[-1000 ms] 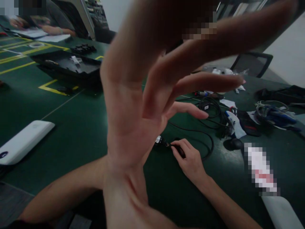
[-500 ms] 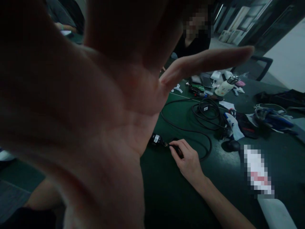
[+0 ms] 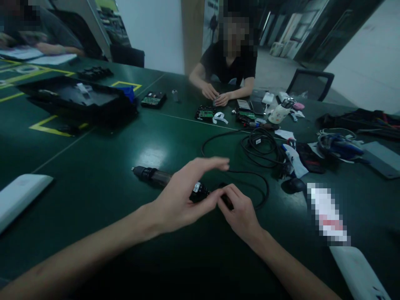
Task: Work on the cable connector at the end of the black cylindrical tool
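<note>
An electric screwdriver [image 3: 150,175] with a dark body lies on the green table, its bit end pointing left. My left hand [image 3: 175,200] is over its rear end, fingers spread apart from the thumb, and hides part of the body. The thumb tip meets the fingertips of my right hand [image 3: 242,210]. Between the right thumb and fingers is a dark cable plug [image 3: 227,201], close to the screwdriver's rear end. Whether plug and screwdriver are joined is hidden by the fingers. A black cable [image 3: 265,183] curves away behind the right hand.
The cable coils [image 3: 262,146] behind my hands. Opened devices with green circuit boards [image 3: 206,112] lie before a person [image 3: 231,71] across the table. A black tray [image 3: 78,98] stands at left, a white bottle [image 3: 279,112] at back right. White objects [image 3: 26,187] flank me.
My left hand has come down from right in front of the camera to the screwdriver's rear end. The right hand keeps its pinch on the cable plug.
</note>
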The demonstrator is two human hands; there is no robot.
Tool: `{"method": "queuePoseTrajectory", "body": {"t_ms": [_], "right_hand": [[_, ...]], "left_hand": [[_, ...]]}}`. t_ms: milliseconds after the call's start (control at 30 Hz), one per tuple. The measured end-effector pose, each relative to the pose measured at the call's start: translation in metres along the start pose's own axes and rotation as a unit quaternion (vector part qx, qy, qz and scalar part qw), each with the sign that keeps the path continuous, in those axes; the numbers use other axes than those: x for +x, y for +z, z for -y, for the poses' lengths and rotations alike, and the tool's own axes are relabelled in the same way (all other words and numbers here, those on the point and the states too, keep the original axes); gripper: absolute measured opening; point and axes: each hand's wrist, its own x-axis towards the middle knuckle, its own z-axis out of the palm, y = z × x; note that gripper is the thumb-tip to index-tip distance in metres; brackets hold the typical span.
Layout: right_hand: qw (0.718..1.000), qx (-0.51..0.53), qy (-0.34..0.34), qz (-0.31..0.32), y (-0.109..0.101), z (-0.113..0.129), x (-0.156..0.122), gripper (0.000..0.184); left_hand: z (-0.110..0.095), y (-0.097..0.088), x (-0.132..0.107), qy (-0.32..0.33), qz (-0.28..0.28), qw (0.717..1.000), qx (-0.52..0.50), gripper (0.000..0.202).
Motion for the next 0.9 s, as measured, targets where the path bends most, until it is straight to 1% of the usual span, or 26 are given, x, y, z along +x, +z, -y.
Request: {"method": "queuePoseTrajectory", "body": {"t_ms": [67,100,133,200,267,333,433,533,667,767,900], "right_hand": [[1.000,-0.002,-0.001,0.005,-0.001,0.001,0.000,0.014],[1.000,-0.004,0.000,0.007,-0.001,0.002,0.000,0.015],[1.000,-0.004,0.000,0.010,-0.002,0.002,0.000,0.015],[1.000,-0.004,0.002,0.008,-0.003,0.003,0.000,0.016],[1.000,-0.004,0.005,0.009,-0.003,0.003,0.000,0.017],[1.000,-0.002,0.007,0.014,-0.003,0.002,0.001,0.017],[1.000,0.003,0.008,0.025,-0.003,0.001,0.001,0.016],[1.000,0.004,0.010,0.026,-0.002,0.000,0.001,0.014],[1.000,0.002,0.008,0.018,-0.001,-0.001,0.001,0.012],[1.000,0.006,0.009,0.017,0.000,-0.002,0.001,0.013],[1.000,0.008,0.009,0.022,0.000,-0.002,0.002,0.014]], "left_hand": [[0.021,0.013,-0.011,0.008,0.057,0.992,0.116,0.037],[0.031,0.019,-0.017,0.017,0.095,0.978,0.183,0.034],[0.040,0.024,-0.022,0.020,0.115,0.970,0.213,0.034],[0.052,0.031,-0.030,0.019,0.138,0.963,0.229,0.033],[0.054,0.034,-0.033,0.020,0.140,0.965,0.220,0.029],[0.052,0.035,-0.033,0.021,0.134,0.967,0.215,0.024],[0.050,0.039,-0.034,0.009,0.119,0.967,0.224,0.020],[0.051,0.042,-0.036,0.000,0.101,0.968,0.232,0.020],[0.055,0.042,-0.038,0.038,0.103,0.969,0.222,0.025],[0.057,0.041,-0.038,0.055,0.099,0.968,0.223,0.024],[0.056,0.043,-0.037,0.031,0.091,0.971,0.220,0.018]]}}
